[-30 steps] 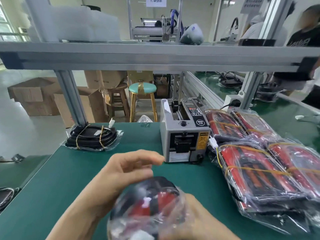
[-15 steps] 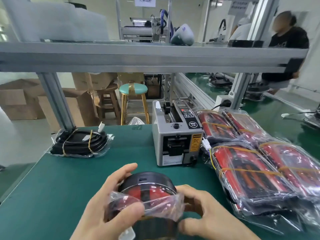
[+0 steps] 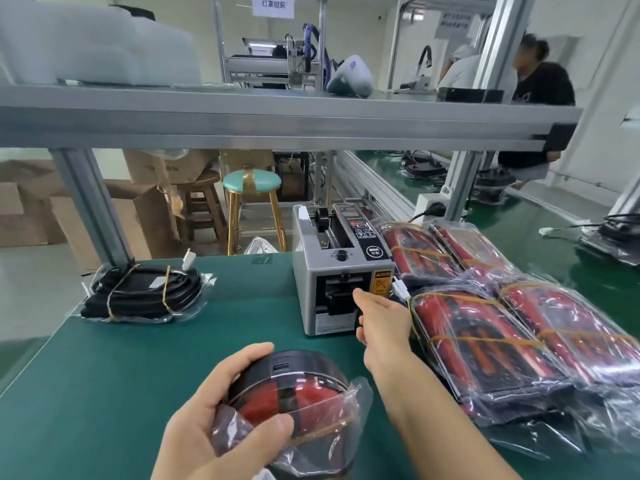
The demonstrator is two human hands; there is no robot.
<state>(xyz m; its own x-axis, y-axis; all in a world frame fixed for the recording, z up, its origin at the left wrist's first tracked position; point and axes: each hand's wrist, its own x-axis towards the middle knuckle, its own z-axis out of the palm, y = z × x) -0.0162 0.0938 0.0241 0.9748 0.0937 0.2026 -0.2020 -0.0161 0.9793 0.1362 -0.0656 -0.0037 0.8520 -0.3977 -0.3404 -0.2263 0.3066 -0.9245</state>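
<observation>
Left hand (image 3: 221, 420) grips the bagged lamp (image 3: 294, 393), low middle. Right hand (image 3: 381, 320) is at the tape machine (image 3: 343, 271); its grip I cannot tell. Taping is left.

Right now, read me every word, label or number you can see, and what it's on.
"灯罩组装": white hanging sign.
Yellow warning label on the tape dispenser: too small to read.
Control panel on the dispenser: blurred.
Cardboard box print: blurred.
Far notice: blurred.
Bagged lamp: no text shows.
</observation>
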